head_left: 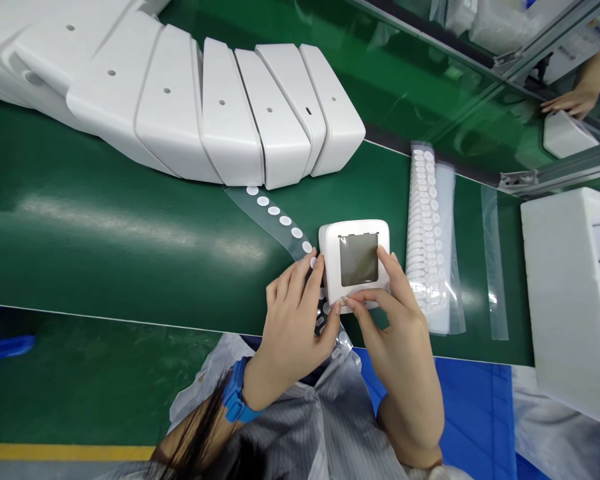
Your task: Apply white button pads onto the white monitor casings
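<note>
Head view: left hand (293,313) and right hand (395,313), grips clamped on white device (355,263).

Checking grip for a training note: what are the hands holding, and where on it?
Both hands, left and right, hold the white device at its near edge.

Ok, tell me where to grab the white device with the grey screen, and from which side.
Take the white device by its two side edges, coming from the near edge where the left hand and right hand already meet it. It lies flat, screen up, on the green belt; the sides are plain and straight, so fingers stay off the screen. The dot strip lies beside its left edge.
</note>
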The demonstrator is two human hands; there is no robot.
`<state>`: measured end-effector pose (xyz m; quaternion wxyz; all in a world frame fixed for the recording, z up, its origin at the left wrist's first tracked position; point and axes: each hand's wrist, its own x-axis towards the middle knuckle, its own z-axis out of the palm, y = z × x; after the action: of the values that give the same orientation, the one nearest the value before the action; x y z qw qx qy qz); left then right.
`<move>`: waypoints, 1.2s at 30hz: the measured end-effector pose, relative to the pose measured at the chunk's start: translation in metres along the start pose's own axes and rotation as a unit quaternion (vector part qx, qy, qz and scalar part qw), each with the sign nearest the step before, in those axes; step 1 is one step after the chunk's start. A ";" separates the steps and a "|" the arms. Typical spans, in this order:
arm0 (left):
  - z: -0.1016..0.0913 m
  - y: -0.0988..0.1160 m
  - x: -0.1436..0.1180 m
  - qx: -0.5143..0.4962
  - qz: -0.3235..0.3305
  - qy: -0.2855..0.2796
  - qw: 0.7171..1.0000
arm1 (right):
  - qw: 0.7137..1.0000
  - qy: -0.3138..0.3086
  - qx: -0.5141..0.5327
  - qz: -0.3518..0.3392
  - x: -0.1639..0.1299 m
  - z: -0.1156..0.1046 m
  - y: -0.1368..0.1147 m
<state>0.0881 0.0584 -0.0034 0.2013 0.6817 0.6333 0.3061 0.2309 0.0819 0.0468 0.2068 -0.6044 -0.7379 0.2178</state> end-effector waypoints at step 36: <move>-0.018 -0.006 -0.004 -0.075 -0.010 -0.083 0.994 | 0.954 0.072 0.285 0.062 -0.005 0.018 0.036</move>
<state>0.0717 0.0534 0.0049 0.3072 0.6815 0.5960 0.2932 0.2504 0.0818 0.0118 0.4087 -0.5792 -0.5893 0.3876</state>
